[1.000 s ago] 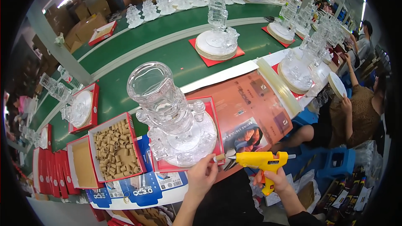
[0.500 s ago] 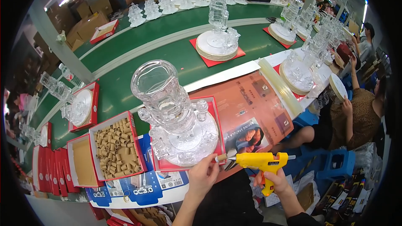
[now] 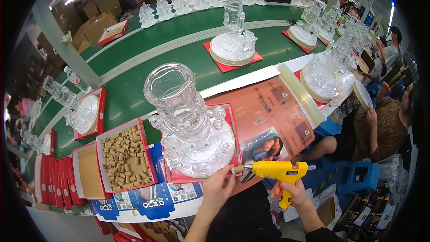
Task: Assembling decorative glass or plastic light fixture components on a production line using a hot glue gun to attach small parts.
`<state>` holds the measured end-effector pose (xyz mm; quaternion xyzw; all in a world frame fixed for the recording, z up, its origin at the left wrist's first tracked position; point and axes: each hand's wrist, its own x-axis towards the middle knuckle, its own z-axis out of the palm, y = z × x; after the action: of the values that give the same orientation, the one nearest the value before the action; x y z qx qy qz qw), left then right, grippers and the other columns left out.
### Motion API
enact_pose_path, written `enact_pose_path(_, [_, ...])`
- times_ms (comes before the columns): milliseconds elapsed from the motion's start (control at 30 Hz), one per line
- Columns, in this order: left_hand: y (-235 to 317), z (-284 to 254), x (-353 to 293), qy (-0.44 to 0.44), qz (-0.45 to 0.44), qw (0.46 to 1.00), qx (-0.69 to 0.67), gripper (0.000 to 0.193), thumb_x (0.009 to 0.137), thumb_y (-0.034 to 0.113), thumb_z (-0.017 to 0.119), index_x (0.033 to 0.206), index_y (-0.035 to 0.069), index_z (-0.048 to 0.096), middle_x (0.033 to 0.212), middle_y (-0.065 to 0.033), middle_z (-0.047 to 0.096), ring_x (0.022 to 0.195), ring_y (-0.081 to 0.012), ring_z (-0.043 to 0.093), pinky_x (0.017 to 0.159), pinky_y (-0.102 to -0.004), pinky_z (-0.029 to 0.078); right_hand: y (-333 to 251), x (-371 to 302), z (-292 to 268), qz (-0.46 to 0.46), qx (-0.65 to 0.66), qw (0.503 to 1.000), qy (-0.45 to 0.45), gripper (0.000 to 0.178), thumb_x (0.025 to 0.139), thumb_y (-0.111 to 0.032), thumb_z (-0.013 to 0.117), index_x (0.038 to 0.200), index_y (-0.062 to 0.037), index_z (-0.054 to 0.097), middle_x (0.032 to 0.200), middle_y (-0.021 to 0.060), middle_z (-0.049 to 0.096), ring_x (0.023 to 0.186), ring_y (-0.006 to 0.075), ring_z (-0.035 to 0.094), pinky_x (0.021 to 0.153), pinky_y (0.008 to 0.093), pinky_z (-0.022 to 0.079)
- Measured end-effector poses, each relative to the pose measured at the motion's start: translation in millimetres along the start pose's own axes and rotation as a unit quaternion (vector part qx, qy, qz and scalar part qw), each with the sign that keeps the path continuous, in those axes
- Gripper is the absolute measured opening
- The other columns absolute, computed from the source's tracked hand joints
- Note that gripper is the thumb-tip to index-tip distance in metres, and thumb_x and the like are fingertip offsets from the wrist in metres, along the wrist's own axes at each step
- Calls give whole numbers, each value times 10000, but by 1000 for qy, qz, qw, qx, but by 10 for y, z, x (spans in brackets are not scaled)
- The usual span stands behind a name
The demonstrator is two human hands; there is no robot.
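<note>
A yellow hot glue gun (image 3: 277,170) is gripped in my right hand (image 3: 291,193), its nozzle pointing left. My left hand (image 3: 218,187) pinches a short brown cardboard tube (image 3: 238,169), with the nozzle right at the tube's far end; whether they touch, I cannot tell. Just beyond my left hand stands a tall clear plastic tower with small figures (image 3: 181,103). Its round white base (image 3: 210,150) rests in a red box lid (image 3: 236,145).
To the left, a red-edged box (image 3: 152,170) holds many cardboard tubes, beside an emptier box (image 3: 89,170). Another tower (image 3: 233,15) stands on the green conveyor (image 3: 134,92). Orange printed sheets (image 3: 268,103) and clear glue sticks (image 3: 301,94) lie right. A co-worker (image 3: 387,125) sits at the right.
Both hands have barely moved, still holding the tube against or near the nozzle. At the right, the co-worker's raised arm has come down.
</note>
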<state>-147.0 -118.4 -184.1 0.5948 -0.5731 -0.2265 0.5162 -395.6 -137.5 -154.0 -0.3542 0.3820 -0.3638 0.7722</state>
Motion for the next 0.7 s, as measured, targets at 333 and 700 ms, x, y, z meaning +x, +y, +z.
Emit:
enact_pose_path(333, [12,16,-14,3,3,1000,-1,270,791,-34,679,1053,18,637,632,-31,581,453,-75,479,438,-226,368,-12,-30,-35,19,-12,999,24,387,893,-123,563,1246,-11,448,725,99,627,616,202,644,599,313,540])
enact_pose_path(700, [21,6,-4,4,-2,1000,-2,274,789,-41,676,1054,16,634,639,-31,586,461,-70,487,444,-218,375,5,-78,-59,22,-8,1000,15,359,892,-82,535,1233,-3,457,723,106,616,557,164,589,697,400,560])
